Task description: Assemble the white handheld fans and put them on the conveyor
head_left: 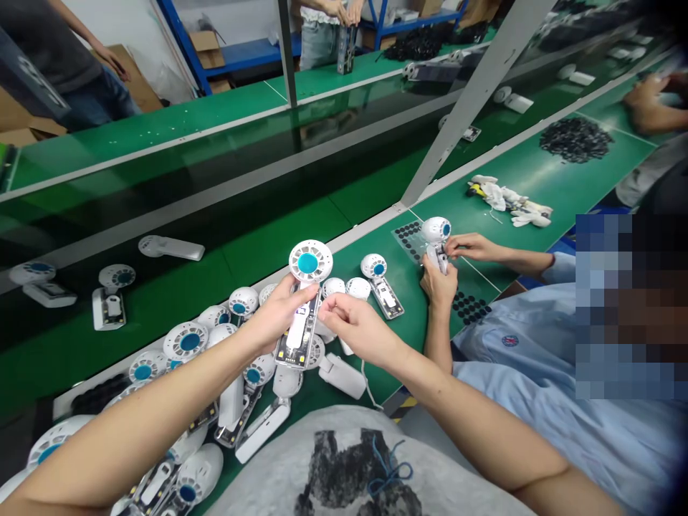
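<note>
My left hand (284, 309) is closed around a white handheld fan (310, 264) with a blue round centre, held upright above the workbench. The open back of its handle shows a circuit board and small yellow parts. Just right of that handle is my right hand (347, 320), its thumb and fingers pinched together. Whatever those fingertips may hold is hidden. Several more white fans (185, 342) lie piled under and left of my arms, some with open handles. One open-handled fan (380, 287) lies apart, to the right of my hands.
A co-worker's hands (441, 276) hold another fan at the right. Sheets of black round pads (411, 240), gloves (508, 201) and a heap of black parts (576, 140) lie along the green bench. Beyond it a green conveyor belt (258, 236) carries several fans. A slanted metal post (473, 100) rises beside it.
</note>
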Demonstrator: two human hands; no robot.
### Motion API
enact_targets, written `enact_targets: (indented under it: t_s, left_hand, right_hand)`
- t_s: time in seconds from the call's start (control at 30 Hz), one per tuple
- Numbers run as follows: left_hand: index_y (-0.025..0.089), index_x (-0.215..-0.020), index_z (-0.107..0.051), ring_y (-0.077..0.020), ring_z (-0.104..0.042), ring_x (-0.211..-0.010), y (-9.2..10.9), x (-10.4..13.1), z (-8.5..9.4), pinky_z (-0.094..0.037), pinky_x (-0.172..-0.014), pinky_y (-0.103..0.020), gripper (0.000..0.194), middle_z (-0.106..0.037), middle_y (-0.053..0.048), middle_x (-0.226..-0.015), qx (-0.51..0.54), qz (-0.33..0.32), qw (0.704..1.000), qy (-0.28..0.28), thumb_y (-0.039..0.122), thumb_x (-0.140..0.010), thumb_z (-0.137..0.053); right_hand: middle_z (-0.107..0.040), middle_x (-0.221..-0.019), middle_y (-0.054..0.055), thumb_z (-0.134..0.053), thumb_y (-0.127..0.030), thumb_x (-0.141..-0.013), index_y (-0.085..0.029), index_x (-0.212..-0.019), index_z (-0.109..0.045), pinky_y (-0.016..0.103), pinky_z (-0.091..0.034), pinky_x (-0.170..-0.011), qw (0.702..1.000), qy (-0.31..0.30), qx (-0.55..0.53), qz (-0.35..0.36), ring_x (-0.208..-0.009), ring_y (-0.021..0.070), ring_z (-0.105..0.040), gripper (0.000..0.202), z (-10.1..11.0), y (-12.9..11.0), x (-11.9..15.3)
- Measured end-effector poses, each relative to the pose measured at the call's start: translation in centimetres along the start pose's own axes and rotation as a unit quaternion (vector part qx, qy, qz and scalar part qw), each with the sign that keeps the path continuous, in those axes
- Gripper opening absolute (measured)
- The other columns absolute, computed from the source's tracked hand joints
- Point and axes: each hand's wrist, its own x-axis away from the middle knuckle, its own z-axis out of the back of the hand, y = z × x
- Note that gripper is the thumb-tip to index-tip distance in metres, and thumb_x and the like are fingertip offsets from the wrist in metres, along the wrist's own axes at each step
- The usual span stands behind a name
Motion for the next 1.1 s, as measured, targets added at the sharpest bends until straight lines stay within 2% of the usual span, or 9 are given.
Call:
enact_targets:
  t_s: [0.1,0.4,0.47,0.57,0.67,0.83,0.9,1.0,1.1]
  left_hand:
    - [0.015,-0.109,-0.049,-0.02,-0.057,-0.089,0.2,-1.6,0.4,-0.044,-0.076,-0.029,0.04,-0.059,-0.008,-0.107,-0.031,-0.024,0.999,0.018,0.032,-0.074,-0.06]
    - [0.01,-0.105,-0.053,-0.0227,-0.054,-0.095,1.6,-7.1,0.2,-0.04,-0.084,-0.034,0.038,-0.058,-0.013,-0.105,-0.2,-0.104,0.973,0.044,0.03,-0.073,-0.059]
    - [0.011,-0.101,-0.055,-0.0211,-0.055,-0.089,2.5,-8.5,2.1,-0.042,-0.08,-0.032,0.035,-0.061,-0.011,-0.1,-0.208,-0.127,0.967,0.08,0.03,-0.072,-0.06]
    - [0.012,-0.097,-0.054,-0.016,-0.057,-0.071,3.8,-11.9,6.5,-0.044,-0.067,-0.028,0.028,-0.062,-0.007,-0.081,-0.158,-0.123,0.956,0.215,0.03,-0.075,-0.057]
    - [0.012,-0.096,-0.053,-0.0141,-0.056,-0.064,4.1,-16.5,10.1,-0.043,-0.064,-0.025,0.027,-0.061,-0.005,-0.072,-0.149,-0.1,0.944,0.277,0.03,-0.077,-0.056]
    - [0.011,-0.087,-0.055,-0.0212,-0.059,-0.076,2.7,-22.3,12.7,-0.043,-0.068,-0.029,0.025,-0.061,-0.009,-0.075,-0.176,-0.047,0.921,0.343,0.025,-0.07,-0.064]
    - [0.01,-0.092,-0.053,-0.0284,-0.055,-0.094,2.3,-22.7,14.6,-0.041,-0.075,-0.033,0.032,-0.06,-0.015,-0.09,-0.185,-0.037,0.896,0.402,0.027,-0.068,-0.066]
    - [0.01,-0.114,-0.04,-0.0349,-0.036,-0.117,2.6,-21.3,18.9,-0.038,-0.084,-0.038,0.052,-0.046,-0.021,-0.117,-0.181,-0.036,0.845,0.503,0.03,-0.071,-0.063]
    - [0.012,-0.122,-0.032,-0.0338,-0.037,-0.116,3.3,-18.9,23.2,-0.039,-0.083,-0.041,0.056,-0.043,-0.018,-0.12,-0.14,-0.018,0.822,0.552,0.025,-0.075,-0.06]
  right_hand:
    - [-0.029,-0.049,-0.009,-0.051,-0.033,-0.081,-0.018,-0.073,-0.051,0.019,-0.018,-0.039,1.0,0.004,-0.02,-0.004,-0.042,0.0061,-0.024,0.017,0.4,0.1,-1.2]
    - [-0.032,-0.051,-0.008,-0.061,-0.045,-0.071,-0.017,-0.077,-0.056,0.018,-0.016,-0.037,0.984,0.073,-0.148,-0.068,-0.041,0.005,-0.022,0.029,2.6,1.2,-4.4]
    - [-0.033,-0.05,-0.008,-0.064,-0.046,-0.067,-0.017,-0.08,-0.058,0.019,-0.018,-0.037,0.974,0.132,-0.158,-0.099,-0.041,0.0055,-0.024,0.032,4.0,1.6,-4.2]
    - [-0.039,-0.049,-0.007,-0.068,-0.048,-0.061,-0.018,-0.082,-0.06,0.019,-0.02,-0.038,0.95,0.244,-0.135,-0.138,-0.041,0.0068,-0.029,0.037,5.7,2.0,-3.8]
    - [-0.04,-0.051,-0.006,-0.066,-0.051,-0.062,-0.019,-0.079,-0.059,0.02,-0.02,-0.038,0.958,0.218,-0.123,-0.137,-0.041,0.0069,-0.029,0.036,5.8,2.1,-4.0]
    - [-0.043,-0.057,-0.004,-0.06,-0.053,-0.069,-0.02,-0.08,-0.057,0.02,-0.026,-0.042,0.972,0.168,-0.094,-0.133,-0.048,0.0088,-0.034,0.035,4.9,2.8,-5.4]
    - [-0.042,-0.059,-0.004,-0.059,-0.054,-0.07,-0.02,-0.083,-0.055,0.02,-0.027,-0.043,0.973,0.165,-0.087,-0.135,-0.05,0.01,-0.035,0.036,5.1,3.4,-5.7]
    - [-0.037,-0.059,-0.005,-0.057,-0.055,-0.073,-0.022,-0.086,-0.052,0.021,-0.029,-0.044,0.973,0.17,-0.093,-0.127,-0.051,0.0114,-0.034,0.036,5.4,3.8,-5.7]
    - [-0.035,-0.059,-0.005,-0.054,-0.054,-0.075,-0.023,-0.088,-0.05,0.022,-0.03,-0.047,0.974,0.165,-0.093,-0.128,-0.052,0.0125,-0.034,0.034,4.8,3.2,-5.4]
